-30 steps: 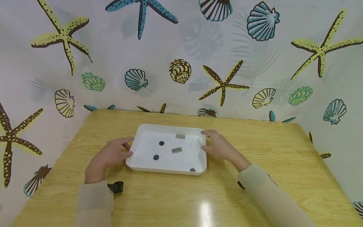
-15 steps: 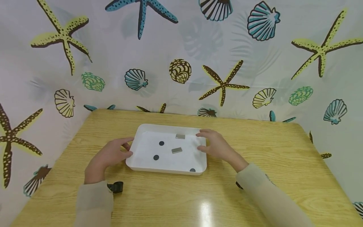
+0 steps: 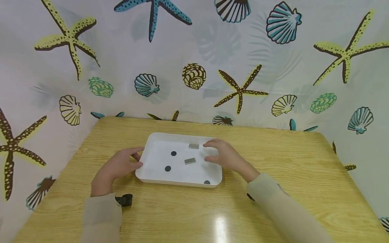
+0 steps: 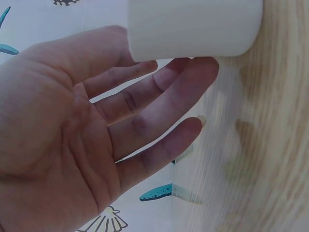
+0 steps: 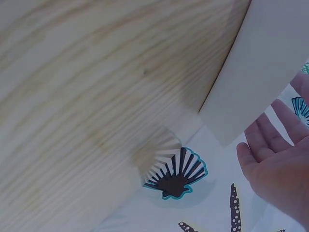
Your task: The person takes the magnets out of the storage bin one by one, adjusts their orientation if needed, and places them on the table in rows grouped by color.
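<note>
Head view: your right hand (image 3: 229, 156) extends over the right rim of the white tray (image 3: 185, 173), its thumb and fingers parted and holding nothing; the far silvery bar (image 3: 193, 146) lies just beyond the fingertips, the near silvery bar (image 3: 190, 161) to the left of the thumb. Your left hand (image 3: 119, 163), fingers loosely extended, is at the tray's left wall without grasping it.

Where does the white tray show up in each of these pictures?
Head: the white tray sits just left of centre, below mid-height.
Left wrist: its outer wall shows at the top, cut off by the edge.
Right wrist: its side slants through the upper right.
Shared landmark: the wooden tabletop.
</note>
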`<state>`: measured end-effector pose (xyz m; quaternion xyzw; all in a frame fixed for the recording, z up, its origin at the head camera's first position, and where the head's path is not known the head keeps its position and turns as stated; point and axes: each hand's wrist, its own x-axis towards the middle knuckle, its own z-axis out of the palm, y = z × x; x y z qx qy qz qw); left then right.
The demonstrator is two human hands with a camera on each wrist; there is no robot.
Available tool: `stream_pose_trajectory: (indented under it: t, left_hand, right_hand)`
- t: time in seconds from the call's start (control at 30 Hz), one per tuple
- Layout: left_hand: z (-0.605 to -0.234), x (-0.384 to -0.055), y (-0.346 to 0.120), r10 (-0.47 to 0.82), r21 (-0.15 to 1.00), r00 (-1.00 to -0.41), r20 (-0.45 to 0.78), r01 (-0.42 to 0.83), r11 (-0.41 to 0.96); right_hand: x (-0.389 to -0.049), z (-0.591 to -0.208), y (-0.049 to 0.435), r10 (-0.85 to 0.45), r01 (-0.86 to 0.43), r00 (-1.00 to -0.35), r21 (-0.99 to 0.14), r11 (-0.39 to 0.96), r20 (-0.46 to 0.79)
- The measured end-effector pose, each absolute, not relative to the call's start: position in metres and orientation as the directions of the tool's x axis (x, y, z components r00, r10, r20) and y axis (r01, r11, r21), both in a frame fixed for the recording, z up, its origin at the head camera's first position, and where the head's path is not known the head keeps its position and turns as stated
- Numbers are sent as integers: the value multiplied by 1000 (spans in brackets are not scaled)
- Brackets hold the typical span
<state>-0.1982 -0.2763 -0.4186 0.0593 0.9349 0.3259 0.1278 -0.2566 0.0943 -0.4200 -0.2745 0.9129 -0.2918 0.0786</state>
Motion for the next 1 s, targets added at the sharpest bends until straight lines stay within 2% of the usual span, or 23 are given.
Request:
stream_pose_trajectory:
  t: [1.0]
  left_hand:
    - [-417, -196, -277, 197, 628, -960, -198, 30, 778]
  right_hand:
    - [-263, -438, 44, -596, -461, -802, -588, 665, -45]
